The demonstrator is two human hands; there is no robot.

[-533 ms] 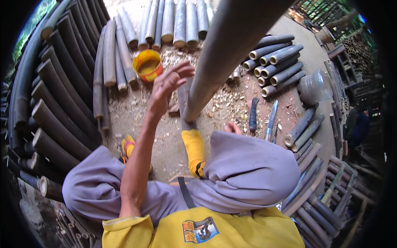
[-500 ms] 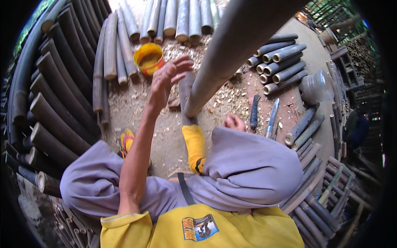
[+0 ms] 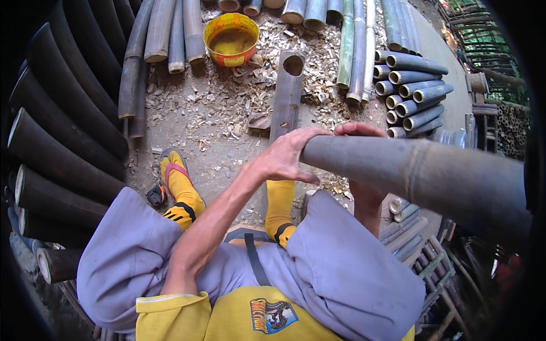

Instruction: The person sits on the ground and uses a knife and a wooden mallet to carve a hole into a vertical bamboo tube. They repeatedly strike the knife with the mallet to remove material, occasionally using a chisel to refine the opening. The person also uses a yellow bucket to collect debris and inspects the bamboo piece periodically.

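Note:
A thick dark bamboo pole [image 3: 392, 162] lies across in front of me, pointing to the right edge of the view. My left hand [image 3: 287, 154] is closed around its left end, with the thumb below and the fingers over the top. Just right of it, my right hand [image 3: 367, 184] grips the pole from underneath; its fingertips show above the far side and its palm is hidden. Beyond my hands, another bamboo length [image 3: 286, 105] lies on the ground, a dark opening at its far end. My yellow-socked foot [image 3: 280, 207] rests against its near end.
A yellow and red bucket [image 3: 234, 61] with brownish contents stands at the back. Pale wood chips [image 3: 193, 102] cover the ground. Long bamboo poles [image 3: 62, 142] lean along the left. Cut bamboo tubes [image 3: 418, 94] are stacked at the right. A wood block [image 3: 259, 121] lies beside the bamboo length.
The pole has swung down from a steep slant to lie across toward the right. My left hand has moved from the air onto its end, and my right hand has come up to it.

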